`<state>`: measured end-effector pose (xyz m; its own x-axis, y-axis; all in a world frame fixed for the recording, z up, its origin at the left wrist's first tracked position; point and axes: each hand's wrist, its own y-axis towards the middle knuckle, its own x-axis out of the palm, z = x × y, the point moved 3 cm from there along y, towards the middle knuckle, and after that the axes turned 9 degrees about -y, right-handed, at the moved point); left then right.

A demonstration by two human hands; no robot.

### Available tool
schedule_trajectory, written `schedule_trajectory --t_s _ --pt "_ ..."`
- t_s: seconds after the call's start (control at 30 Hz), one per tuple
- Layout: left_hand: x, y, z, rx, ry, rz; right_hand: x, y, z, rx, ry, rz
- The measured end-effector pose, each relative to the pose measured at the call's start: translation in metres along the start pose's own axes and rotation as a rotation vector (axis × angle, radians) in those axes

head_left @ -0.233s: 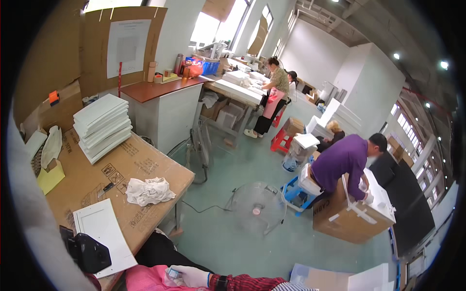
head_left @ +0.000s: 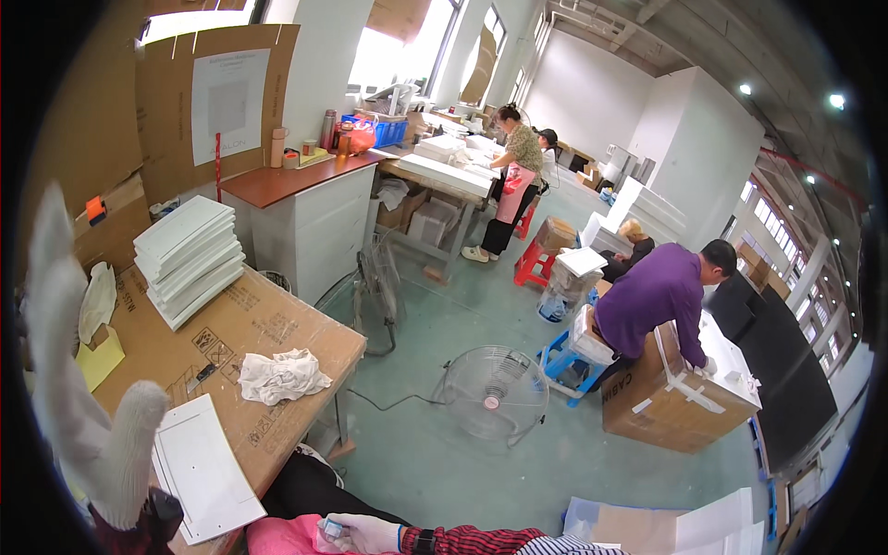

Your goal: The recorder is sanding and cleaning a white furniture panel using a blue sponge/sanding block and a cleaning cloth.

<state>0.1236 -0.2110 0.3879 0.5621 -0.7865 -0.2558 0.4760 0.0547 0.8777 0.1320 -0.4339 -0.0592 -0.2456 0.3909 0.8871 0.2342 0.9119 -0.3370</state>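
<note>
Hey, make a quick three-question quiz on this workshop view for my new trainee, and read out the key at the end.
1. Which of the wearer's gloved hands, left or right, shows its thumb held well apart, next to the single white panel in the view?
2. True or false: the crumpled white cloth lies apart from the stack of white panels.
3. The person in the purple shirt leans over: A, a red stool; B, a large cardboard carton; C, a floor fan.

Key: 1, the left hand; 2, true; 3, B.
</note>
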Motion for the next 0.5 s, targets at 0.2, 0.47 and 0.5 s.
schedule_trajectory --t_s 0.2,0.47,0.5 --pt "-0.097 -0.193 -0.09 -0.477 0.272 0.009 0.009 0.006 0.017 0.128 0.129 -0.048" --pt "-0.111 -0.325 -0.03 -1.024 0.438 0.704 0.009 0.002 -0.075 0.069 -0.016 0.057" --pt "-0.113 -0.336 -0.034 -1.024 0.498 0.755 -0.006 0.005 -0.082 0.117 -0.049 0.015"
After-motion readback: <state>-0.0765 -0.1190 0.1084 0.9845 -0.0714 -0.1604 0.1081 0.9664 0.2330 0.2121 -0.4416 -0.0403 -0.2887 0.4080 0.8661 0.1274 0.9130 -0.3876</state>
